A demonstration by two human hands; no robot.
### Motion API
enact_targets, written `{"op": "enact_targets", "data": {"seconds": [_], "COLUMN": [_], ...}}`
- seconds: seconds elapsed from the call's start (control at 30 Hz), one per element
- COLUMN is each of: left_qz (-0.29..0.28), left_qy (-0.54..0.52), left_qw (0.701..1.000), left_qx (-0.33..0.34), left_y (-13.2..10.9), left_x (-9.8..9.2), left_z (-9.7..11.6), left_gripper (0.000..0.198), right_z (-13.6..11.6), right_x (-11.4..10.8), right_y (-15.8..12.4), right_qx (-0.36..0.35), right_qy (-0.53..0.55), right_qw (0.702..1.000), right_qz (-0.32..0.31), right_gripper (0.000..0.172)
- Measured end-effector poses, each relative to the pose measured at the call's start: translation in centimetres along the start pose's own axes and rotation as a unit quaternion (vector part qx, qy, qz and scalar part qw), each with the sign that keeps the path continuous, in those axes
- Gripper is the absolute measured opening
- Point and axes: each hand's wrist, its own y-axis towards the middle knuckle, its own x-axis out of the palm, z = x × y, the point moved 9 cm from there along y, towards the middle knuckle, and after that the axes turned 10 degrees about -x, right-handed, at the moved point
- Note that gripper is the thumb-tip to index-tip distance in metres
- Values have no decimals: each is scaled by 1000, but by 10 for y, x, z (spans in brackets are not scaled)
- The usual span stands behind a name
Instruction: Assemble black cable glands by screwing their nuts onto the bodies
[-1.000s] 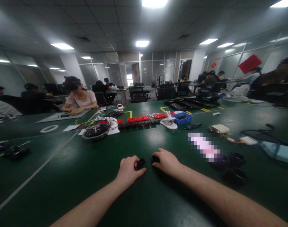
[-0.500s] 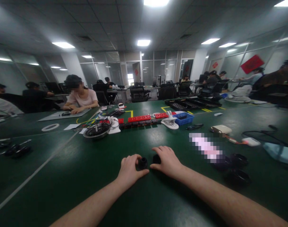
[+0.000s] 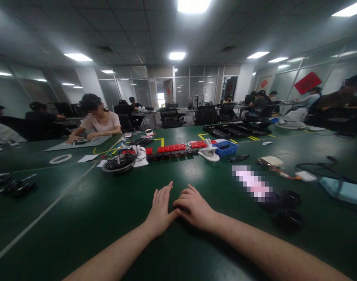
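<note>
My left hand (image 3: pixel 160 214) rests low over the green table (image 3: pixel 114 222), its fingers stretched forward and its thumb pointing toward the other hand. Nothing shows in its grasp. Close beside it, my right hand (image 3: pixel 197 208) has its fingers curled down and its thumb meets or nearly meets the left thumb. Whatever lies under the right fingers is hidden; only dark shadow shows there.
Right of my hands lie black round parts (image 3: pixel 289 219) and a blurred pink patch (image 3: pixel 251 183). Ahead stand a row of red-and-black blocks (image 3: pixel 172 148), a white clamp (image 3: pixel 209 152) and a blue bin (image 3: pixel 227 148). A person (image 3: pixel 98 121) works across at left.
The black round part in my left hand has gone from sight, and those fingers have straightened. My right hand has moved left and curled further; the dark part in it no longer shows.
</note>
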Motion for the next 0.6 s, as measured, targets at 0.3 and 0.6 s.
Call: {"op": "enact_targets", "data": {"seconds": [0.3, 0.6], "left_qz": [-19, -76], "left_qy": [-21, 5], "left_qw": [999, 992], "left_qx": [-35, -103], "left_y": [2, 2], "left_x": [-1, 1], "left_z": [-5, -2], "left_gripper": [70, 72], "right_z": [-25, -24], "right_x": [-14, -29], "right_y": [-46, -131], "right_qx": [15, 186], "right_qy": [28, 122], "right_qw": [998, 973], "right_qz": [-48, -57], "right_gripper": [17, 20]}}
